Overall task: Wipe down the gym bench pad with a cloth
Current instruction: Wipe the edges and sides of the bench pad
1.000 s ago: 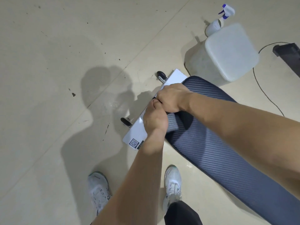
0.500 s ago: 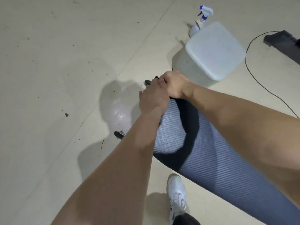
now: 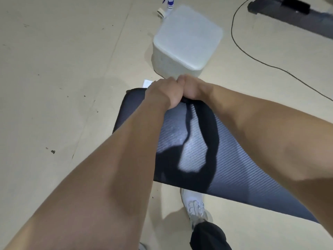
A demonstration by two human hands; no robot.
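Two hands bunched together at the pad's far end.
The left hand (image 3: pixel 162 92) and right hand (image 3: pixel 191 87) meet knuckle to knuckle on the far end of the ribbed grey pad (image 3: pixel 234 159). Their fingers curl under, and I cannot tell what they grip. A white box (image 3: pixel 187 38) stands just beyond on the floor, with a spray bottle (image 3: pixel 168 4) behind it.

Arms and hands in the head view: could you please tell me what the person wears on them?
Nothing shows: the left arm and right arm are bare to the picture's edge, no sleeves; the left hand and right hand carry no gloves, watch or bands.
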